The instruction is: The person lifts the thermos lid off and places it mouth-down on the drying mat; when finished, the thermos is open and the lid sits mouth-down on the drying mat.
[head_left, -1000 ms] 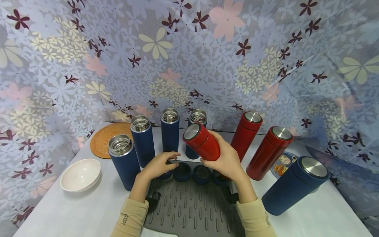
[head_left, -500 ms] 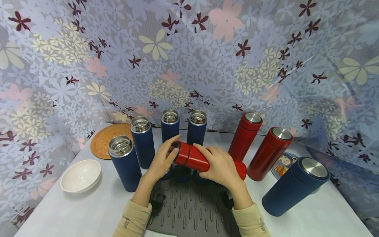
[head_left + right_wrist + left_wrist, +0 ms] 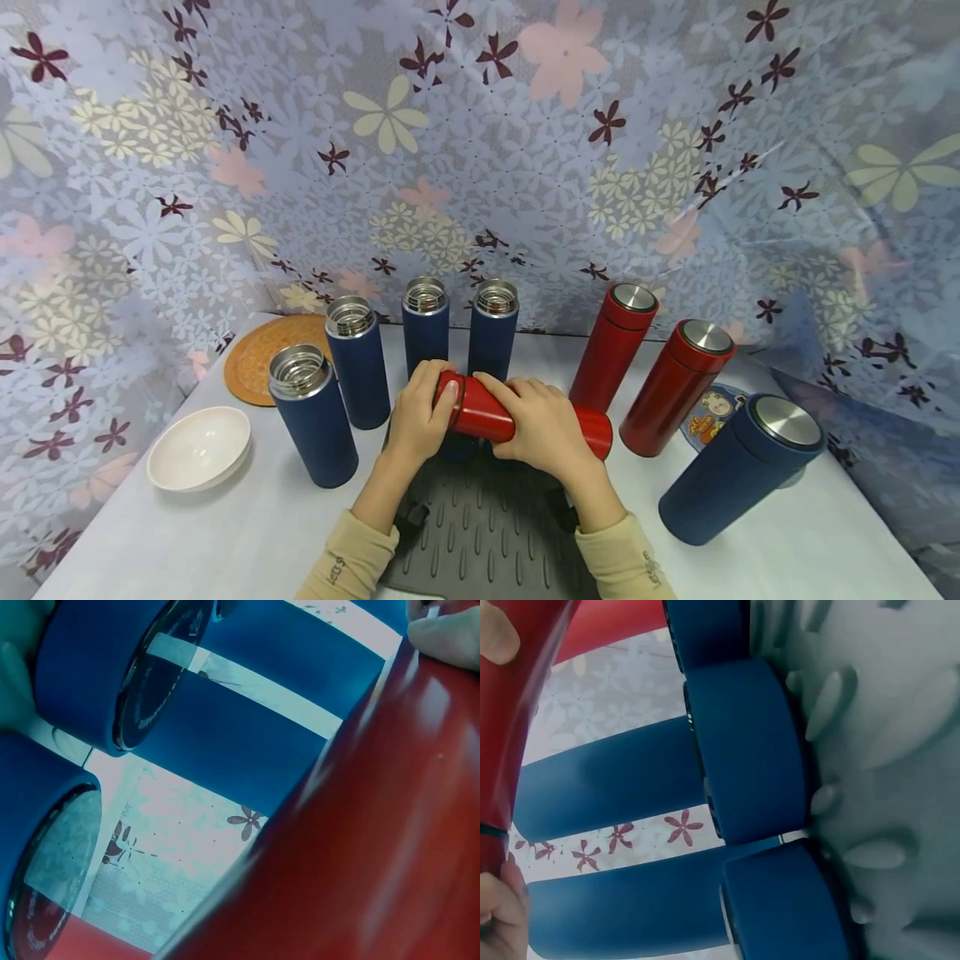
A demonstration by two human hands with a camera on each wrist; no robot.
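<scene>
A red thermos bottle (image 3: pixel 483 410) lies sideways between my hands, above a grey mat with raised ribs (image 3: pixel 480 533). The left hand (image 3: pixel 416 417) grips its lid end, fingers curled over the top. My right hand (image 3: pixel 543 425) wraps round the body, and the bottle's base sticks out beyond it to the right. In the left wrist view a dark seam separates lid from body. Several blue lids (image 3: pixel 750 750) stand on the mat just below the bottle, mostly hidden by it and the hands in the head view. The right wrist view shows the red body (image 3: pixel 360 825) close up.
Several lidless blue thermos bottles (image 3: pixel 315 425) stand at the left and back. At right are two capped red thermos bottles (image 3: pixel 660 404) and a capped blue one (image 3: pixel 731 483). A white bowl (image 3: pixel 198 450), a round orange mat (image 3: pixel 262 362) and a patterned disc (image 3: pixel 708 412) lie around.
The right hand has tipped the red thermos bottle sideways, its lid end swinging left. My left hand, earlier apart from it with loose fingers, has moved up and taken hold of the lid.
</scene>
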